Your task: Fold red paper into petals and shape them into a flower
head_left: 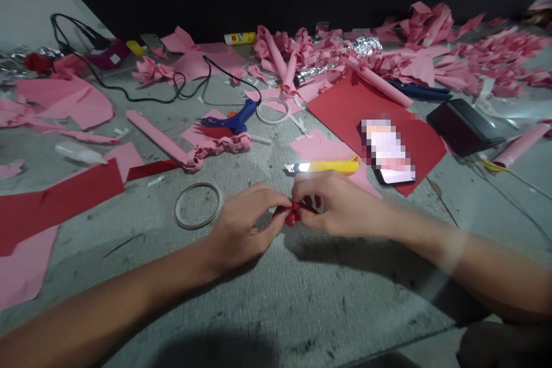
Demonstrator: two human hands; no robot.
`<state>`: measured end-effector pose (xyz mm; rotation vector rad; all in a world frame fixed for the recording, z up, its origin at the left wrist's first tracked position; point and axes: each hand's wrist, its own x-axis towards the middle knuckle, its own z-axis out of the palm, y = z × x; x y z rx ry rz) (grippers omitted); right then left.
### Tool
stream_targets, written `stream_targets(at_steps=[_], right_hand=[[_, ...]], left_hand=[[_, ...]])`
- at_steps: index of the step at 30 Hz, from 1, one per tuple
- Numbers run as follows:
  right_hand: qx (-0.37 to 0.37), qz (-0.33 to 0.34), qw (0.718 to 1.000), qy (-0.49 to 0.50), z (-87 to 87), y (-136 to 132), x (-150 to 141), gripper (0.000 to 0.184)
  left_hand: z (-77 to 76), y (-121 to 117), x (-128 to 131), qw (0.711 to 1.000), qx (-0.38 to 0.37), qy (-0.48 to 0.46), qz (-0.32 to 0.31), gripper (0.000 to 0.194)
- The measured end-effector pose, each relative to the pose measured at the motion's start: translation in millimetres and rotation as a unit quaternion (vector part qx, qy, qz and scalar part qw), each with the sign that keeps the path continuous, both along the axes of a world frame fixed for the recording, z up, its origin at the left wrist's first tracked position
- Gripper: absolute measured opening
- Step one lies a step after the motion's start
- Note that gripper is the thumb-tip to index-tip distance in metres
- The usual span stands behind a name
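Note:
Between my two hands is a small piece of folded red paper (293, 215), mostly covered by fingers. My left hand (245, 221) pinches its left side with thumb and forefinger. From the right, my right hand (334, 204) grips the same piece, its fingertips nearly touching the left ones. Just beyond the right hand lies a yellow box cutter (332, 165) with its blade end toward the left. A thin roll of tape (197, 205) rests flat beside my left hand.
A blue glue gun (233, 119) with a black cord lies farther back, near a white tape ring (273, 110). A lit phone (388, 152) sits on red paper (340, 106) at right. Pink paper scraps (297, 52) crowd the back. Red strips (64, 201) lie left.

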<state>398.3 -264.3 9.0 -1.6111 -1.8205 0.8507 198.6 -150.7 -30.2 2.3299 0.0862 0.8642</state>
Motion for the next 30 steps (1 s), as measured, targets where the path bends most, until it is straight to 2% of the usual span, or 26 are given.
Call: stream_targets(at_steps=[5, 8, 12, 19, 23, 27, 30], right_hand=[[-0.007, 0.017, 0.999, 0.036, 1.2, 1, 5, 0.013], [-0.041, 0.044, 0.995, 0.08, -1.7, 5, 12, 0.012], [-0.073, 0.064, 0.982, 0.159, -11.7, 10, 22, 0.006], [-0.131, 0.049, 0.936, 0.322, -26.0, 15, 30, 0.007], [-0.162, 0.036, 0.914, 0.369, -27.0, 15, 28, 0.012], [-0.142, 0.033, 0.928, 0.343, -25.4, 15, 25, 0.012], [-0.113, 0.026, 0.948, 0.298, -22.8, 14, 23, 0.011]], left_hand=[[0.2, 1, -1, 0.999, -0.035, 0.004, 0.005, 0.012], [0.7, 3, -1, 0.993, -0.115, 0.039, 0.012, 0.008], [1.5, 7, 1, 0.968, -0.223, 0.111, 0.01, 0.008], [0.4, 11, 6, 0.933, -0.332, 0.136, -0.016, 0.016], [1.7, 11, 7, 0.922, -0.362, 0.135, -0.032, 0.017], [2.5, 12, 6, 0.92, -0.369, 0.129, -0.033, 0.016], [1.4, 13, 3, 0.933, -0.339, 0.122, -0.011, 0.008]])
